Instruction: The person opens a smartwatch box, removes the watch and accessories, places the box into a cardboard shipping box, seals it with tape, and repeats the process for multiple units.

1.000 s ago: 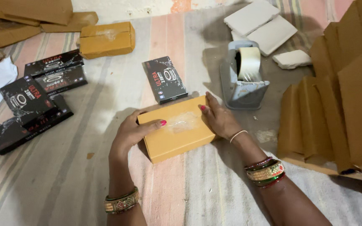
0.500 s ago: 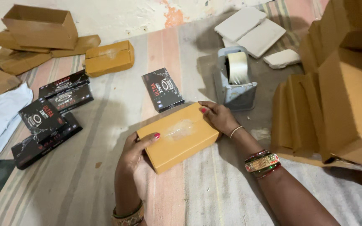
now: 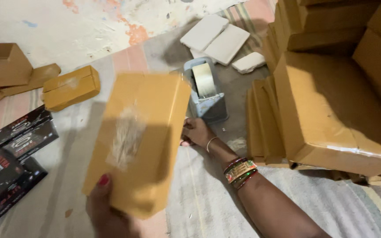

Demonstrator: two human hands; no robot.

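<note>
My left hand (image 3: 104,211) grips the near end of a taped tan cardboard box (image 3: 140,136) and holds it raised off the striped mat, blurred by motion. Clear tape runs across the box's top. My right hand (image 3: 196,132) rests low on the mat just right of the box, partly hidden behind it; I cannot tell whether it touches the box. Bangles circle my right wrist.
A grey tape dispenser (image 3: 207,90) stands beyond my right hand. Stacked brown cartons (image 3: 331,110) fill the right. Another sealed tan box (image 3: 71,87) and flat cartons (image 3: 5,66) lie at left, black printed boxes (image 3: 18,136) near left, white pads (image 3: 219,37) at the back.
The tan box lay on the mat between both hands; now my left hand has lifted it up and toward the camera. My right hand has come off its top edge.
</note>
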